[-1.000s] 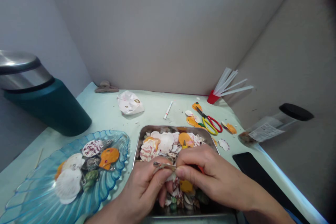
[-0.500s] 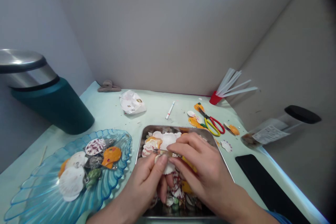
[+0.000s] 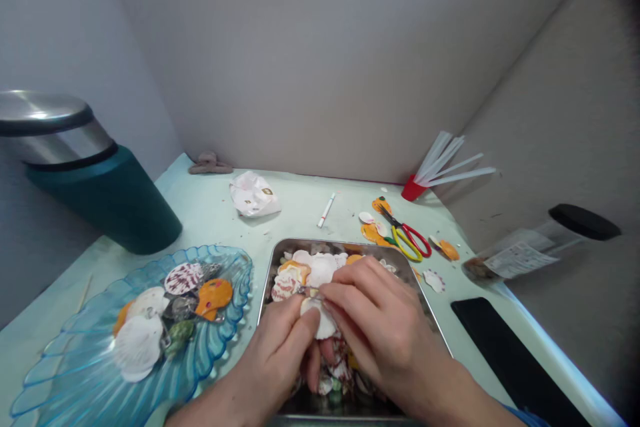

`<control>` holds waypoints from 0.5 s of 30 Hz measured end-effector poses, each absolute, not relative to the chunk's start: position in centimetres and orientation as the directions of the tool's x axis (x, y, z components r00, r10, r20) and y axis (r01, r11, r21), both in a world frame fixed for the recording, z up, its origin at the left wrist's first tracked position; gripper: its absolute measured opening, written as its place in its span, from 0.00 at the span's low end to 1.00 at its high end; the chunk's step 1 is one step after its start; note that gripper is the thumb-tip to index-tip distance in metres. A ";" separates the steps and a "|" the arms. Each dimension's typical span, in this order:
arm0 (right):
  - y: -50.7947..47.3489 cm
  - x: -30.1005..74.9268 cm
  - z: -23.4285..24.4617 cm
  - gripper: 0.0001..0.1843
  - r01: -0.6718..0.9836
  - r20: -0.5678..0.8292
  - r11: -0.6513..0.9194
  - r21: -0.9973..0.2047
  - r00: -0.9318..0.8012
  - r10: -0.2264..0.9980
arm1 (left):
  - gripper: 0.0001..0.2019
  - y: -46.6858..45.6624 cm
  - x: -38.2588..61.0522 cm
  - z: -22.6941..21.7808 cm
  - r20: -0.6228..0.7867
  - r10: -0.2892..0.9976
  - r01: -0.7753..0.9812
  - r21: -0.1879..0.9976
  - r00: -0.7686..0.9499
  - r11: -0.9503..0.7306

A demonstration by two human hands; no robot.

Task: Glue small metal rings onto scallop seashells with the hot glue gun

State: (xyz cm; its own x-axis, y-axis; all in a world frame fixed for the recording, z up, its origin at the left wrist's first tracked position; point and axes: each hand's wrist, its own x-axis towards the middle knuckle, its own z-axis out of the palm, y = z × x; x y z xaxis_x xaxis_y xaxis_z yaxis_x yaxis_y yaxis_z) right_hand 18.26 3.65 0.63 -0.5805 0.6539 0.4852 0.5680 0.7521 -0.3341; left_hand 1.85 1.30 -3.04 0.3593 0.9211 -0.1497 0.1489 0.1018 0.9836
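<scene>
Both my hands are over a metal tray [image 3: 277, 259] filled with several seashells. My left hand [image 3: 280, 357] pinches a white scallop shell [image 3: 323, 321] between thumb and fingers. My right hand [image 3: 381, 330] meets it from the right, its fingertips closed on a small metal clasp [image 3: 306, 291] at the shell's top edge. To the left stands a blue glass shell-shaped dish [image 3: 65, 373] holding white, orange and purple-striped shells with metal fittings.
A teal flask with a steel lid [image 3: 85, 177] lies at the left. Behind the tray: crumpled paper [image 3: 253, 195], a small white stick [image 3: 326, 210], red-and-yellow scissors [image 3: 407, 238], loose shell pieces, a red cup of white sticks [image 3: 413, 188]. A black phone [image 3: 510, 353] and a plastic jar [image 3: 530, 247] lie right.
Both hands have moved a little up and away over the tray. The white shell now shows more between my fingers, and my right fingertips stay pinched at the clasp.
</scene>
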 end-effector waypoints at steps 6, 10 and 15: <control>3.7 18.2 0.6 0.10 0.533 0.521 0.785 -0.316 -0.594 0.613 | 0.23 1.3 2.0 -3.1 -0.118 0.929 0.173 0.983 0.351 0.060; 3.8 18.1 0.5 0.09 0.527 0.536 0.785 -0.325 -0.582 0.612 | 0.24 1.3 2.0 -3.3 -0.093 0.940 0.201 0.979 0.329 0.026; 4.0 18.9 0.4 0.12 0.462 0.564 0.770 -0.441 -0.525 0.638 | 0.20 1.4 2.1 -3.8 -0.013 0.948 0.181 0.982 0.318 -0.047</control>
State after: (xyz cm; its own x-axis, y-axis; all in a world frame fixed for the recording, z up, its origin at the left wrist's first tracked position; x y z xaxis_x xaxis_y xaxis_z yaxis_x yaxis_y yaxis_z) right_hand 18.90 3.98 0.37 -0.5246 0.6377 0.5640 0.4619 0.7697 -0.4407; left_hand 2.11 1.39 -3.76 0.3179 0.9480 -0.0128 0.1809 -0.0474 0.9824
